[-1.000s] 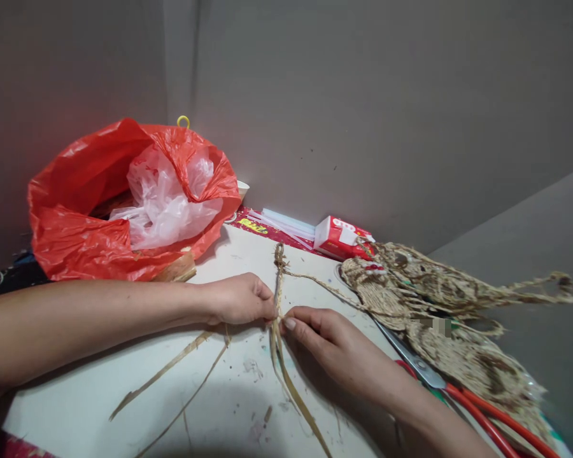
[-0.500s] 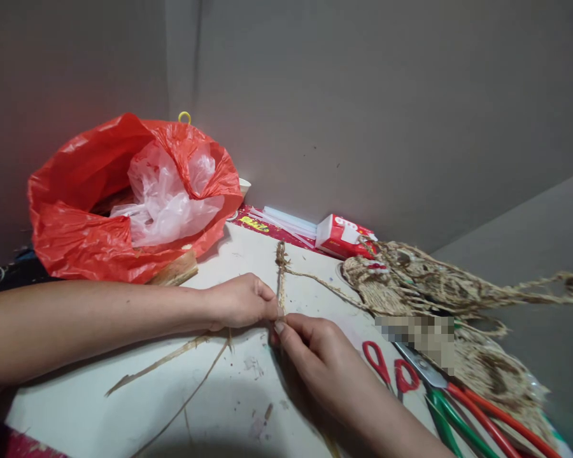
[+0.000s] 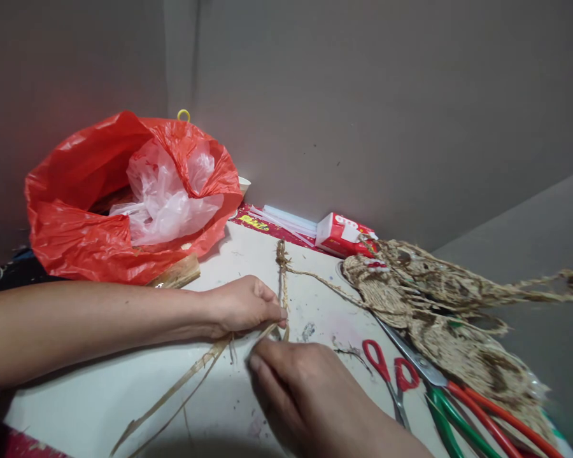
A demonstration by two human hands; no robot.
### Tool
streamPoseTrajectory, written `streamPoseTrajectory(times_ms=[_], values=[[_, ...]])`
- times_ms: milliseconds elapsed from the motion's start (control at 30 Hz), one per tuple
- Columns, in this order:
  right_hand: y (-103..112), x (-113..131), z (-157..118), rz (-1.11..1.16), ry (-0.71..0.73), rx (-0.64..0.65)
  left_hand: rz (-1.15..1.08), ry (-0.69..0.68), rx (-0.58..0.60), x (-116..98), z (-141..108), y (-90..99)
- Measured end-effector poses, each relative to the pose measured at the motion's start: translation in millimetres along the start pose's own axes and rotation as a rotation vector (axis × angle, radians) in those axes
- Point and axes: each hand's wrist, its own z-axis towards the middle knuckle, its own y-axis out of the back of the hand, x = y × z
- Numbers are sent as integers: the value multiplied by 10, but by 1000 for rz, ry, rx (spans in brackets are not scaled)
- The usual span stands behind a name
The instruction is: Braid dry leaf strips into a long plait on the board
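A thin braided straw cord (image 3: 283,286) runs down the white board (image 3: 248,248), with a dark knotted end at its top. My left hand (image 3: 251,304) pinches the cord's lower end between thumb and finger. Below it, my right hand (image 3: 305,381) is closed, back of the hand up. A pale straw strand (image 3: 266,332) stretches between the two hands, and its end goes in at my right fingertips, which are partly hidden. Long loose straw strands (image 3: 172,388) trail from under my left hand toward the near edge.
A red plastic bag (image 3: 76,242) holding clear plastic stands at the back left. Red-handled scissors (image 3: 382,362), larger shears (image 3: 424,369) and a heap of braided straw pieces (image 3: 482,356) lie on the right. A red tissue pack (image 3: 346,234) sits behind, against the wall.
My right hand has moved down and toward me, away from my left fingertips, drawing a straw strand with it. My left hand keeps its pinch on the cord.
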Motion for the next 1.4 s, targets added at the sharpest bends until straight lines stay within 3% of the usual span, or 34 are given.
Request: streamPoseTrajectory(times_ms=[67,200,233,300,367,433,500,600,733,867,967,1100,1233,1400], values=[[83,13,-31,178,33,-23,-9,-14,10,-15,0,8],[233,-137,32,499,-256,-607,1,-36,15,-43,-3,23],[244,-186,72,606,-339,-657,12,-50,12,-42,-2,24],[226,-251,153,883,-436,-570,12,-112,16,-30,3,21],[179,-260,210,1146,-460,-371,-9,-198,74,-11,6,18],[140,-235,232,1297,-468,-175,12,-239,114,8,6,18],[134,-219,227,1338,-492,-25,83,-221,78,20,3,26],[177,-255,211,1263,-495,39,154,-208,52,23,11,55],[229,-356,217,1142,-434,91,217,-212,201,-12,31,116],[224,-417,233,1279,-415,178,344,-208,179,-68,12,156],[197,-427,244,1370,-412,186,409,-216,144,-104,-26,158],[138,-407,253,1220,-443,27,495,-211,136,-142,-66,143],[74,-368,257,1121,-442,-108,380,-36,226,-167,-109,87],[20,-312,235,1216,-431,-96,278,30,231,-65,-148,-49]])
